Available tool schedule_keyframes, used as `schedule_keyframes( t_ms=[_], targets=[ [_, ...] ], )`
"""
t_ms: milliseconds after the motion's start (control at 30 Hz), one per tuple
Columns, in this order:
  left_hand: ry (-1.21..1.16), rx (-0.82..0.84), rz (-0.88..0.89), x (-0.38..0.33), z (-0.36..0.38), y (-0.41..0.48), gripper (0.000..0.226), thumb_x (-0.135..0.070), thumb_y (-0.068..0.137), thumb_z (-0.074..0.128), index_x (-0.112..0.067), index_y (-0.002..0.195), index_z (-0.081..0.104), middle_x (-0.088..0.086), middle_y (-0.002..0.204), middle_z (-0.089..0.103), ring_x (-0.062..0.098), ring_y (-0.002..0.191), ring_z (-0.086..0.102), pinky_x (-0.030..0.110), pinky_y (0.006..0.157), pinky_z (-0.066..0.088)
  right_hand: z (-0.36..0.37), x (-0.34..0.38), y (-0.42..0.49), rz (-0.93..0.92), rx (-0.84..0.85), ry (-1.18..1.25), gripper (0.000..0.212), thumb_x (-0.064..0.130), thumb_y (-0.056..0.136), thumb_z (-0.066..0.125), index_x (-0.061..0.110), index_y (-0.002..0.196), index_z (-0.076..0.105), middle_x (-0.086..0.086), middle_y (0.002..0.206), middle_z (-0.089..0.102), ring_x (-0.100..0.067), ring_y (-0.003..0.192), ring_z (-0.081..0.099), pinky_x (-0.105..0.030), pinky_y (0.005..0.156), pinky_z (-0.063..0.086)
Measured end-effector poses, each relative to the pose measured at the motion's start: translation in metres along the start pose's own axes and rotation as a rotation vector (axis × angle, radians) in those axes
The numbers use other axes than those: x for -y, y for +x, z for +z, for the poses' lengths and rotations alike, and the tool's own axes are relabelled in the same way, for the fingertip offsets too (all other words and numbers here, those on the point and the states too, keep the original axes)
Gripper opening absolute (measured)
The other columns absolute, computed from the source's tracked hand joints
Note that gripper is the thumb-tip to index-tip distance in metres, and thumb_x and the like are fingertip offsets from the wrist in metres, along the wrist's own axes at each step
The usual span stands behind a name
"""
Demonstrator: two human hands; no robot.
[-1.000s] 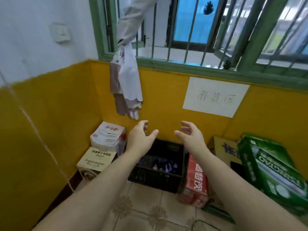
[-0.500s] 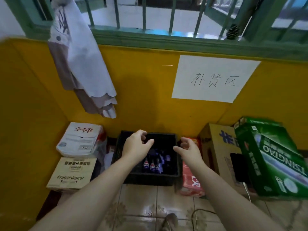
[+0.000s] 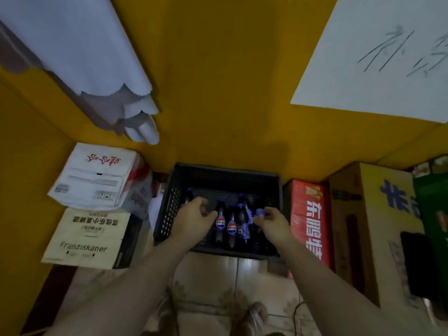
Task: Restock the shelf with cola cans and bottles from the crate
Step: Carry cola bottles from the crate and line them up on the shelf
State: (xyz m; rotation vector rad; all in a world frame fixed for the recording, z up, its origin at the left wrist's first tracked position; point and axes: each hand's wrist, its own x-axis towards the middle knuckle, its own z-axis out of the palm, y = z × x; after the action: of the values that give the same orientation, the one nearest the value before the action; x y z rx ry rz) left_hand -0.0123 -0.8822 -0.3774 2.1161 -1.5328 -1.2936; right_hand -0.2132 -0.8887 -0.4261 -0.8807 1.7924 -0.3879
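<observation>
Two bare hands are held over one black perforated plastic crate (image 3: 169, 214).

Finding on the left hand (image 3: 194, 218): it is above the left half of the crate, fingers loosely curled, thumb pointing towards the bottles. Nothing is seen inside the curl.

Finding on the right hand (image 3: 272, 220): it is above the right half, fingertips at a blue cap (image 3: 260, 212). Blur prevents a finding on whether they pinch the cap or merely touch it.

The hands are apart. Between them stands a cluster of dark plastic cola bottles (image 3: 231, 229), upright, each with a blue cap and a round red, white and blue label. One further blue cap shows just beyond the left hand's knuckles. All bottles noted are inside the crate, which sits on the pale patterned tile floor (image 3: 213, 287) against the yellow painted wall (image 3: 218, 93).

Right of the crate, just beside it, is a red carton with pale characters (image 3: 312, 226). Next come a brown cardboard box with blue characters (image 3: 363, 214) and a green carton (image 3: 431, 214) cut by the frame edge. A black flat slab (image 3: 417, 263) lies against the brown box's front.

Left of the crate, a white carton with red characters (image 3: 97, 175) is stacked on a beige carton printed "Franziskaner" (image 3: 87, 236).

On the wall above, a white paper sheet with handwritten characters (image 3: 375, 57) is at the right. A white and grey-brown cloth (image 3: 84, 57) hangs at the left.
</observation>
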Motion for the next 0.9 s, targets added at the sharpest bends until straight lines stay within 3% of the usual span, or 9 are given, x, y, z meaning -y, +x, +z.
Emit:
schedule_keyframes(
  t_ms=[133,267,400,500,667,733,833,867,900],
  targets=[
    [-0.042,0.027,-0.023,0.066,0.051,0.088,0.045,-0.025,0.091,0.059,-0.006,0.130,0.047,0.010,0.114,0.061,0.023,0.111,0.055,0.026,0.089,0.041,0.054,-0.045,0.085,0.089,-0.003,-0.003,0.052,0.015,0.086,0.064,0.004,0.133,0.045,-0.015,0.124,0.055,-0.024,0.096,0.053,-0.027,0.076,0.039],
    [-0.029,0.117,-0.078,0.138,0.123,0.179,0.046,-0.027,0.088,0.062,-0.004,0.125,0.049,0.015,0.118,0.061,0.028,0.108,0.057,0.033,0.092,0.045,0.110,-0.100,0.172,0.154,0.057,-0.006,0.049,0.008,0.082,0.068,-0.001,0.127,0.050,-0.013,0.123,0.057,-0.029,0.109,0.057,-0.031,0.090,0.046],
    [-0.005,0.225,-0.157,0.198,0.194,0.258,0.071,-0.031,0.083,0.067,-0.005,0.141,0.034,0.013,0.138,0.048,0.029,0.120,0.051,0.035,0.098,0.044,0.153,-0.145,0.250,0.178,0.129,-0.116,0.039,0.010,0.089,0.059,-0.005,0.125,0.051,-0.016,0.117,0.058,-0.025,0.099,0.056,-0.025,0.072,0.045],
    [0.054,0.211,-0.204,0.225,0.231,0.301,0.071,-0.027,0.084,0.067,-0.003,0.141,0.032,0.017,0.143,0.041,0.030,0.126,0.046,0.033,0.098,0.041,0.177,-0.173,0.290,0.203,0.159,-0.213,0.036,0.007,0.092,0.051,-0.007,0.125,0.052,-0.019,0.128,0.055,-0.033,0.118,0.053,-0.034,0.094,0.045],
    [-0.120,0.184,-0.230,0.251,0.274,0.357,0.061,-0.020,0.081,0.069,-0.005,0.132,0.039,0.018,0.132,0.051,0.034,0.113,0.055,0.039,0.092,0.048,0.197,-0.204,0.324,0.288,0.225,-0.301,0.041,0.006,0.094,0.047,-0.001,0.135,0.044,-0.018,0.139,0.046,-0.030,0.128,0.045,-0.029,0.098,0.040],
    [-0.143,0.198,-0.235,0.256,0.286,0.368,0.061,-0.017,0.081,0.069,-0.006,0.132,0.038,0.018,0.130,0.052,0.034,0.113,0.055,0.035,0.086,0.047,0.198,-0.208,0.333,0.315,0.238,-0.352,0.042,0.005,0.095,0.046,-0.002,0.136,0.042,-0.017,0.141,0.044,-0.029,0.130,0.044,-0.025,0.094,0.041],
    [-0.178,0.263,-0.271,0.264,0.300,0.372,0.083,-0.022,0.077,0.075,-0.003,0.140,0.025,0.019,0.137,0.044,0.033,0.119,0.051,0.038,0.095,0.045,0.207,-0.205,0.342,0.293,0.222,-0.349,0.043,-0.002,0.096,0.040,-0.007,0.138,0.036,-0.019,0.145,0.038,-0.028,0.134,0.038,-0.010,0.067,0.040],
    [-0.172,0.293,-0.276,0.268,0.306,0.371,0.095,-0.024,0.075,0.077,-0.002,0.143,0.015,0.019,0.140,0.041,0.033,0.122,0.049,0.040,0.100,0.043,0.210,-0.203,0.344,0.287,0.208,-0.297,0.042,-0.004,0.098,0.034,-0.009,0.139,0.030,-0.022,0.148,0.033,-0.028,0.137,0.033,-0.005,0.063,0.038],
    [-0.145,0.322,-0.275,0.272,0.311,0.368,0.106,-0.024,0.074,0.078,-0.003,0.146,0.004,0.019,0.143,0.038,0.033,0.124,0.046,0.041,0.104,0.040,0.215,-0.204,0.346,0.315,0.199,-0.261,0.041,-0.001,0.100,0.029,-0.009,0.140,0.027,-0.024,0.149,0.029,-0.029,0.138,0.030,-0.004,0.071,0.040]
  ],
)
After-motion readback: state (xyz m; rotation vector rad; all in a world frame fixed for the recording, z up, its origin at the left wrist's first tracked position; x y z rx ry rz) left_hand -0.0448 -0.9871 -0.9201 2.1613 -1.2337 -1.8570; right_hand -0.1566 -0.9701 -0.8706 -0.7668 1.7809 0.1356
